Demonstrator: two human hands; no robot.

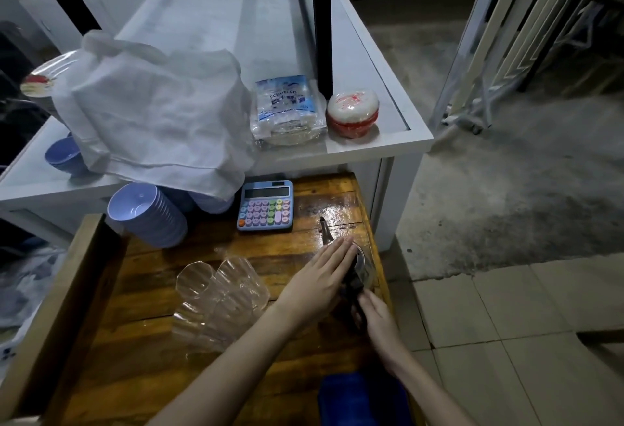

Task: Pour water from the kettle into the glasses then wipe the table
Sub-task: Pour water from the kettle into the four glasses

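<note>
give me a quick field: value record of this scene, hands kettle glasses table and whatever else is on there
left hand: flat on top of the kettle
right hand: on the kettle's black handle
kettle: metal, on the table's right edge, spout pointing away
glasses: clear, clustered left of the kettle, look empty
wooden table: glossy, looks wet near the kettle
calculator: blue, pastel keys, behind the kettle
bowls: purple stack, tipped on its side
blue cloth: at the near edge

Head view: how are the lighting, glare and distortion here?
Head view: dim and bluish; glare on the wet wooden table by the kettle; wide-angle bending at the edges; the clear glasses look soft and smeared; both hands sharp enough.
</note>
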